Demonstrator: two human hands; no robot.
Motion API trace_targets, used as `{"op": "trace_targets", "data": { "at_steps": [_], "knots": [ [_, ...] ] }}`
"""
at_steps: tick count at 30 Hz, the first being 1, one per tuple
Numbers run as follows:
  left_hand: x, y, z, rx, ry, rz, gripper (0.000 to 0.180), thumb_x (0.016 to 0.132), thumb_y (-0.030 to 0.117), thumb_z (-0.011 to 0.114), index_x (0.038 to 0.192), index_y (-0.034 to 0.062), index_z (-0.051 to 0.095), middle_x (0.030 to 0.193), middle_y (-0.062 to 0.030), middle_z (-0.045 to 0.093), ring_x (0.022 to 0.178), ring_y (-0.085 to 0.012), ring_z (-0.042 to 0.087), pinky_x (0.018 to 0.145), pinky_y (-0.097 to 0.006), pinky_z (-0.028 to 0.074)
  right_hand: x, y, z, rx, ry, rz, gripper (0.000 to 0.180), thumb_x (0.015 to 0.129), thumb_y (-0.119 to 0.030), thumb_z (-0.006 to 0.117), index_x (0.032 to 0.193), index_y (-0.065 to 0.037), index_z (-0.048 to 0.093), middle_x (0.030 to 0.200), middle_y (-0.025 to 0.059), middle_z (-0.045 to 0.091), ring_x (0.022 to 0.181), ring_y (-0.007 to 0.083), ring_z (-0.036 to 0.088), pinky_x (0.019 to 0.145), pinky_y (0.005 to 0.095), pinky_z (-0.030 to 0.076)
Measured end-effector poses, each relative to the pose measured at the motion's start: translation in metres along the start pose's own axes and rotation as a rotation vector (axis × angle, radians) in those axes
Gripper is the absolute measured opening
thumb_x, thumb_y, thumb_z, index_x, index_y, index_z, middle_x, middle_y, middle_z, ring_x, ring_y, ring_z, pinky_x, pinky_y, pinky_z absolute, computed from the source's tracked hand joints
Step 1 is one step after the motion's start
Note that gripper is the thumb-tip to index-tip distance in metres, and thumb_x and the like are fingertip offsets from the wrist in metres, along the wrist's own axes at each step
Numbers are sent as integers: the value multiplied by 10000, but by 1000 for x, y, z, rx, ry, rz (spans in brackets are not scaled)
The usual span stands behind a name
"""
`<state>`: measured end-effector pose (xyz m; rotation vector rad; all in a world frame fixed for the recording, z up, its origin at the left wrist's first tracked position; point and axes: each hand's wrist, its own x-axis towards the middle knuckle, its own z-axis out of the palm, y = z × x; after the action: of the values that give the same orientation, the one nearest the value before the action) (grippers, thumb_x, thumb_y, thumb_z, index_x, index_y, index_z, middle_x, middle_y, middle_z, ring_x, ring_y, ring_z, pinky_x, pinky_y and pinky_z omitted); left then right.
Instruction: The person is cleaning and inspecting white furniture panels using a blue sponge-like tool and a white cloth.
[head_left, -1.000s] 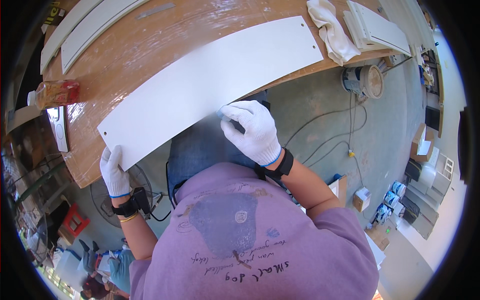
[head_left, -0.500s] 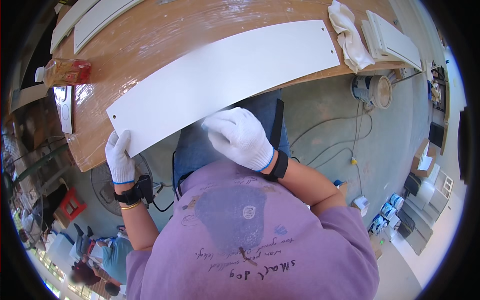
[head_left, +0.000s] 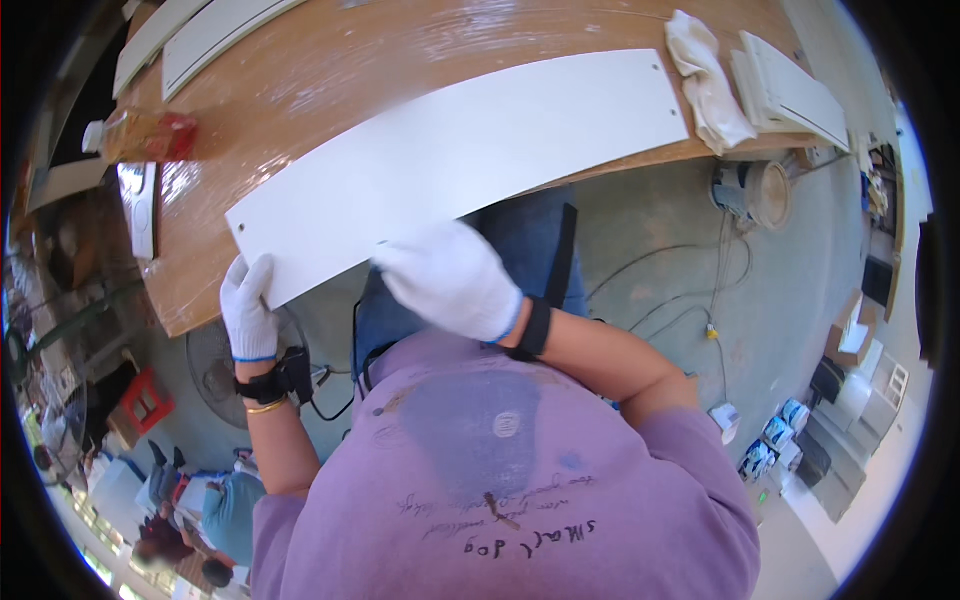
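A long white panel (head_left: 500, 130) with small holes near its ends lies across the wrapped table, its near edge overhanging my lap. At its near left corner my left hand (head_left: 250, 300), in a white knit glove, grips the edge with the thumb on top. My right hand (head_left: 450, 280), gloved the same way, is closed at the panel's near edge, left of the middle. Its fingers are bent together and blurred by motion; anything in them is hidden. Whether its fingertips touch the panel I cannot tell.
A bottle with reddish liquid (head_left: 150, 135) lies at the table's left edge, near a white device (head_left: 140, 210). A crumpled white cloth (head_left: 708, 85) and stacked white boards (head_left: 790, 95) are at right. Below are a bucket (head_left: 752, 192), cables and a fan (head_left: 215, 370).
My right hand has moved left and slightly down along the panel's near edge, still closed. My left hand keeps its hold on the corner. The whole view has shifted slightly.
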<state>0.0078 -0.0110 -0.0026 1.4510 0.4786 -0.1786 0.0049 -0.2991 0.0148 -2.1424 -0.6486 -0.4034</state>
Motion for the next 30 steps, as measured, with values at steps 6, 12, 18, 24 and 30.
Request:
{"op": "trace_targets", "data": {
  "at_steps": [6,12,18,24,30],
  "knots": [
    [-5,0,0,-15,-2,-2,293,912,111,587,1156,-51,591,1046,-73,661,905,-135,635,808,-262,501,5,11,-21,-56,-109,87,181,740,-69,641,920,-80,620,823,70,595,763,267,583,701,382,475],
    [0,4,-6,-34,-27,-42,268,904,102,598,1126,-48,601,1022,-69,670,886,-134,643,788,-259,510,-31,70,-107,-349,125,168,261,694,-19,675,940,-99,641,851,87,636,800,286,607,740,377,502],
    [4,0,-6,-17,-31,-26,266,909,103,593,1131,-43,603,1032,-67,668,886,-130,642,785,-259,511,-33,81,-138,-387,213,276,230,709,-24,695,929,-81,660,892,90,656,818,287,626,741,383,513],
    [2,2,-9,-49,-47,-62,260,924,105,574,1138,-39,601,1038,-65,665,902,-131,635,798,-261,503,-30,83,-119,-301,172,251,213,714,-40,698,919,-94,675,881,93,661,816,283,620,744,374,511],
    [-1,6,-4,-12,-36,-40,267,928,114,567,1145,-40,592,1062,-70,660,926,-139,632,825,-275,501,-50,120,-164,-353,432,549,229,740,-28,696,968,-39,695,898,117,670,849,265,654,766,347,529]
  ]
}}
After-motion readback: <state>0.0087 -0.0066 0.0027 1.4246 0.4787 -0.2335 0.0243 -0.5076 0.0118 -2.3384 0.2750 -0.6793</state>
